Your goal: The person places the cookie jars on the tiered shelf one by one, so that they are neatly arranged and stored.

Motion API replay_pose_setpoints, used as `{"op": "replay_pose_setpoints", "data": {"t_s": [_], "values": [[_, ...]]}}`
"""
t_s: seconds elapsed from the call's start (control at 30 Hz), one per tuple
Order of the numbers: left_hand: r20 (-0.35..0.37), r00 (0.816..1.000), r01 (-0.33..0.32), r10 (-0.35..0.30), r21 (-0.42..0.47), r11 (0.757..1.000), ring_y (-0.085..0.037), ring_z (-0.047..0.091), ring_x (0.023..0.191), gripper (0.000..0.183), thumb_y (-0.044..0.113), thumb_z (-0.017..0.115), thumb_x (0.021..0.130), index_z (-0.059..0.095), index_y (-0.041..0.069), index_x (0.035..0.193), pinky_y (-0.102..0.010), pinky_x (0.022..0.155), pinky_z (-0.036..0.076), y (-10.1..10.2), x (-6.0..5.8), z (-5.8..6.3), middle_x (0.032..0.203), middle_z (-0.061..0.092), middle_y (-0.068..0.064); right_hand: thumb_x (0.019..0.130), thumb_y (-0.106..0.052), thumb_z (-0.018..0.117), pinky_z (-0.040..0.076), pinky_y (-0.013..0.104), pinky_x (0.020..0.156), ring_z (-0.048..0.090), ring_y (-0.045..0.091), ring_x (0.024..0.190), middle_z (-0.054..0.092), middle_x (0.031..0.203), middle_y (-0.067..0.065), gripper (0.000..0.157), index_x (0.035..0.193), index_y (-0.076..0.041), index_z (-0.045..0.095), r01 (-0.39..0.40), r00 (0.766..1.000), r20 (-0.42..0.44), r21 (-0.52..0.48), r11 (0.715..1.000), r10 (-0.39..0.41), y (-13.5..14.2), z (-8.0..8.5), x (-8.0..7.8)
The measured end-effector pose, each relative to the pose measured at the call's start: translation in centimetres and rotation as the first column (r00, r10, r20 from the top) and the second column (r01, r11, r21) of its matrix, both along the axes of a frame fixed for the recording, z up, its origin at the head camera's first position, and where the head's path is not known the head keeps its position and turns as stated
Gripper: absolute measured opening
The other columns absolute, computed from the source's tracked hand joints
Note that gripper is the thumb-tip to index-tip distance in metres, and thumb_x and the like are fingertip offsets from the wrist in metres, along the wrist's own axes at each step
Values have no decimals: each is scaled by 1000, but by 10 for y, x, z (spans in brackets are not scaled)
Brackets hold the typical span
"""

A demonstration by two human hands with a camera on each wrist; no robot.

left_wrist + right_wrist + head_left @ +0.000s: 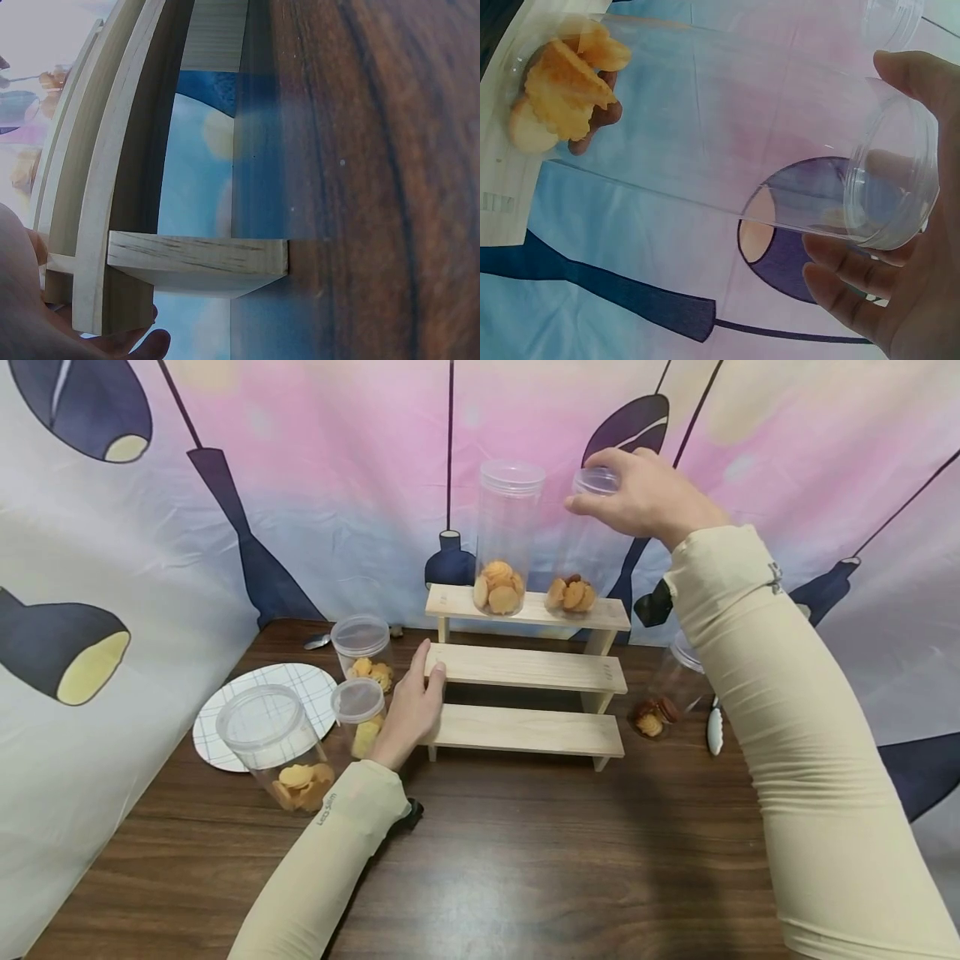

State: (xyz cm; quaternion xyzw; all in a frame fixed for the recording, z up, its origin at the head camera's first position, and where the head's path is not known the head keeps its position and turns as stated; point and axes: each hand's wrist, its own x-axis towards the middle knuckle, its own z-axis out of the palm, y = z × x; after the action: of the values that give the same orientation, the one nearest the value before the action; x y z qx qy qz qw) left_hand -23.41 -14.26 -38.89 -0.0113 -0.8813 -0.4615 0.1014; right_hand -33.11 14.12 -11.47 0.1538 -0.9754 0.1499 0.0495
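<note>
Gripping a tall cookie jar [581,547] by its lid [597,482] with the right hand [647,497], atop a wooden shelf [525,668]; holding the shelf's left end with the left hand [408,710].

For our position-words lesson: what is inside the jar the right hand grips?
Golden cookies and something reddish-brown lie at the bottom of the jar. Whatever the front pieces hide is covered.

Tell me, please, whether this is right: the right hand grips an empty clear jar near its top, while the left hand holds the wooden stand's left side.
Not quite: the clear jar isn't empty; the right wrist view shows cookies inside. The right hand grips it near its top, and the left hand holds the left side of the wooden stand.
</note>
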Motion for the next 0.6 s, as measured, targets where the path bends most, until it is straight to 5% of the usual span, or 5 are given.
{"op": "replay_pose_setpoints", "data": {"t_s": [0.6], "values": [[1, 1000, 1, -1, -6, 1000, -37, 33, 144, 62, 55, 27, 105, 12, 32, 161, -56, 115, 29, -1, 1, 1, 162, 28, -11, 90, -68, 51, 27, 61, 114, 29, 36, 143, 21, 162, 16, 85, 159, -25, 27, -5, 1000, 8, -14, 1000, 5, -4, -1, 1]]}}
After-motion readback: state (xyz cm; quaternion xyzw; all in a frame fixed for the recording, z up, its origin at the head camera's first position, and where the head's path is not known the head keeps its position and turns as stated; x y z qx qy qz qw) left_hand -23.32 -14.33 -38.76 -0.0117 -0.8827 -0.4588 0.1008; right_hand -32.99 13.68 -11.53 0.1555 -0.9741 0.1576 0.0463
